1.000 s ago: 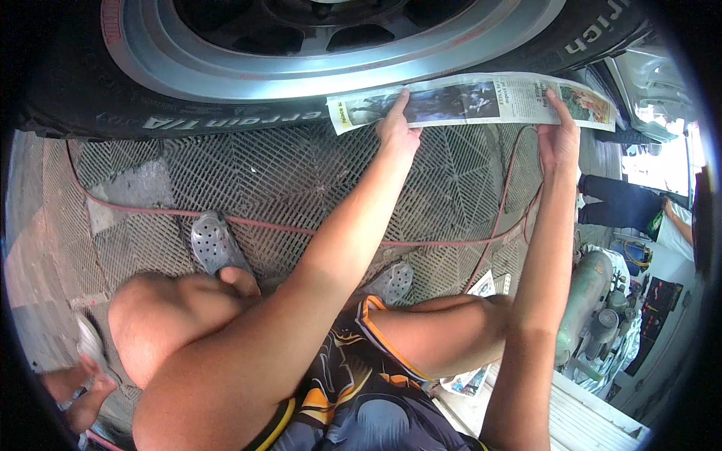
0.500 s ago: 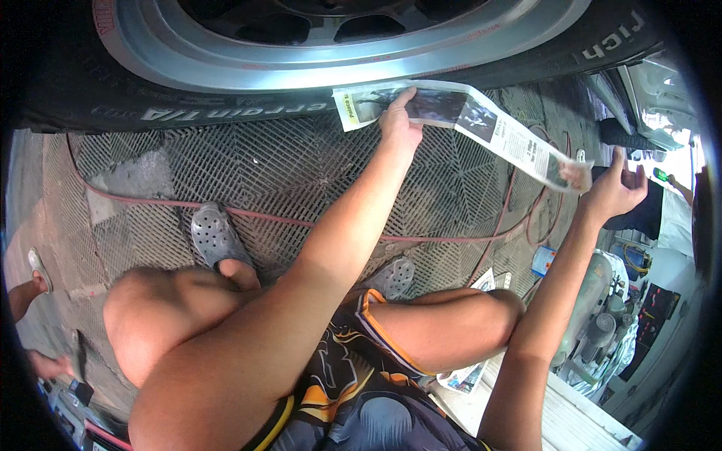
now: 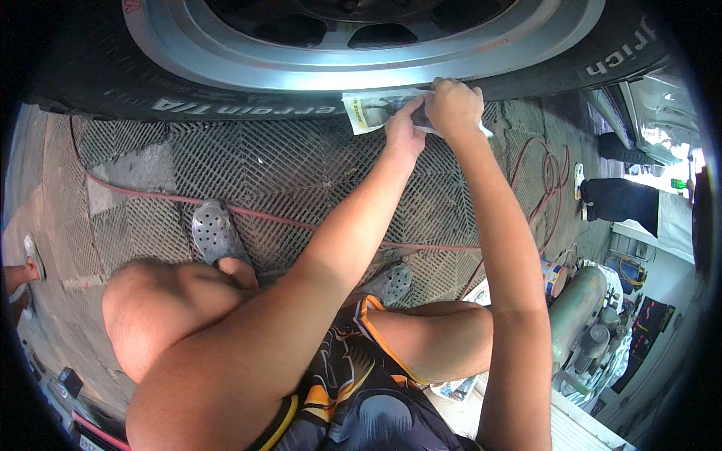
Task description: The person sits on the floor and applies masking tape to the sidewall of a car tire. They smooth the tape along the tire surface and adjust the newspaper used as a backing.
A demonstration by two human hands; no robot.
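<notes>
A black tyre (image 3: 541, 84) with pale raised lettering spans the top, around a silver wheel rim (image 3: 323, 75). Against its lower sidewall lies a strip of newspaper (image 3: 368, 113). My left hand (image 3: 407, 129) pinches the strip from below, thumb on top. Right beside it, my right hand (image 3: 454, 109) is closed with curled fingers on the paper's right part, knuckles up at the rim's edge. Much of the strip's right side is hidden behind my hands; a small white corner shows beneath the right wrist.
A red hose (image 3: 286, 221) crosses the grooved floor mat (image 3: 323, 180) and coils at right. Beyond stand a person in dark trousers (image 3: 620, 201), a green tank (image 3: 579, 308) and a vehicle (image 3: 654, 113). Another person's foot (image 3: 31, 259) is at far left.
My right hand has swung left from the strip's far right end to the tyre, beside my left hand. The strip's long right tail no longer stretches outward. My left hand keeps its hold.
</notes>
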